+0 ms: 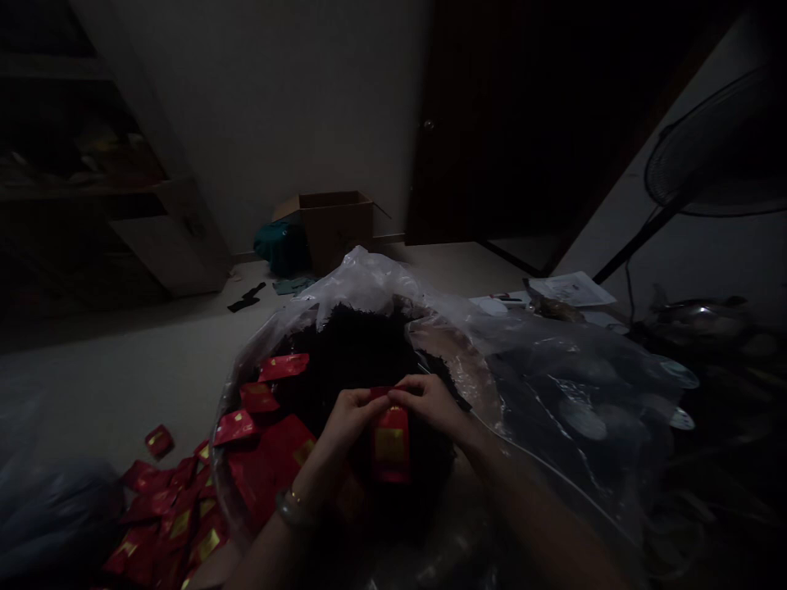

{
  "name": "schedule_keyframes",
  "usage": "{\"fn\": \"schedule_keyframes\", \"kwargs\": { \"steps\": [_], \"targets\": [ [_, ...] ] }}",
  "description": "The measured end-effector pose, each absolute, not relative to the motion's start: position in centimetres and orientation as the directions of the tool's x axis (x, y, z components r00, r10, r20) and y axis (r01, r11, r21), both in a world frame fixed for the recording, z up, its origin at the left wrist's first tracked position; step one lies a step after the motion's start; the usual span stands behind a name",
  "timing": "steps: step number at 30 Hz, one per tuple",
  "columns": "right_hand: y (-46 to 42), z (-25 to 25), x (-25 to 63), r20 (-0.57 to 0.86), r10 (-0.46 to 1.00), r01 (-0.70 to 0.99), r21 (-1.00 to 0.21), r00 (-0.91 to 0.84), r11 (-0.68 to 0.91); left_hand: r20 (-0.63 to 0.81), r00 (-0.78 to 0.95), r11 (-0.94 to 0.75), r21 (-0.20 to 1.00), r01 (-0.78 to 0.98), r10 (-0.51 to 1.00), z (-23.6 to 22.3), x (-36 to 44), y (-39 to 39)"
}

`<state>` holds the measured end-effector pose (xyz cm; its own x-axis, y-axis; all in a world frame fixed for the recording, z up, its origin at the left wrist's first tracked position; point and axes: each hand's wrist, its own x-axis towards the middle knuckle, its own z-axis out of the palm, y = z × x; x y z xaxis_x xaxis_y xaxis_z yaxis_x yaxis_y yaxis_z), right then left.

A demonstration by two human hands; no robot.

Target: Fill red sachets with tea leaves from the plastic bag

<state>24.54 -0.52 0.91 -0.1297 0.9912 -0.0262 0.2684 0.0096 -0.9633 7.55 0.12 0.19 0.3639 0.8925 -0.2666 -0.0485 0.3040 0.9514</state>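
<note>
Both my hands meet at the top edge of a small red packet [391, 459] with a gold label, which hangs upright. My left hand [353, 416] pinches the top left corner, and my right hand [430, 403] pinches the top right. Behind and below them is a heap of dark, shredded-looking material [362, 340], perhaps loose tea, in a large clear plastic bag [369, 270]. Several red packets [284, 366] lie along the left side of the heap, with a larger red sheet or bag [270, 467] below them. The dim light hides finer detail.
More red packets [178, 524] with gold labels are piled on the floor at the left. An open cardboard box [338, 225] stands by the wall, a teal bag [279, 248] beside it. At the right are a standing fan [713, 156] and papers [575, 289].
</note>
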Motion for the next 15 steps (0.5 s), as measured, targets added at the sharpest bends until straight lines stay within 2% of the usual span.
{"fn": "schedule_keyframes", "kwargs": {
  "steps": [3, 6, 8, 11, 13, 15],
  "targets": [
    [-0.4, 0.3, 24.5, -0.027, 0.995, 0.246, -0.969, -0.101, -0.002, -0.259, 0.352, 0.296, 0.954, -0.055, 0.899, 0.0, 7.6, 0.2],
    [-0.4, -0.5, 24.2, 0.02, 0.999, 0.238, -0.971, -0.027, 0.026, -0.219, 0.333, 0.281, 0.948, -0.152, 0.917, -0.5, 8.3, 0.1],
    [-0.3, -0.9, 23.9, 0.054, 0.998, 0.247, -0.968, 0.016, 0.049, -0.223, 0.364, 0.316, 0.924, -0.218, 0.904, -1.0, 8.8, -0.2],
    [0.5, -1.2, 24.6, 0.076, 0.997, 0.289, -0.954, -0.007, 0.075, -0.302, 0.405, 0.422, 0.872, -0.249, 0.863, -1.6, 9.5, -0.6],
    [1.4, -1.5, 26.1, 0.091, 0.996, 0.408, -0.908, -0.022, 0.092, -0.346, 0.364, 0.449, 0.857, -0.252, 0.865, -1.6, 9.6, -0.8],
    [2.5, -2.0, 28.2, 0.12, 0.992, 0.63, -0.774, 0.045, 0.065, -0.367, 0.307, 0.447, 0.858, -0.253, 0.878, -1.3, 9.4, -0.7]
  ]
}}
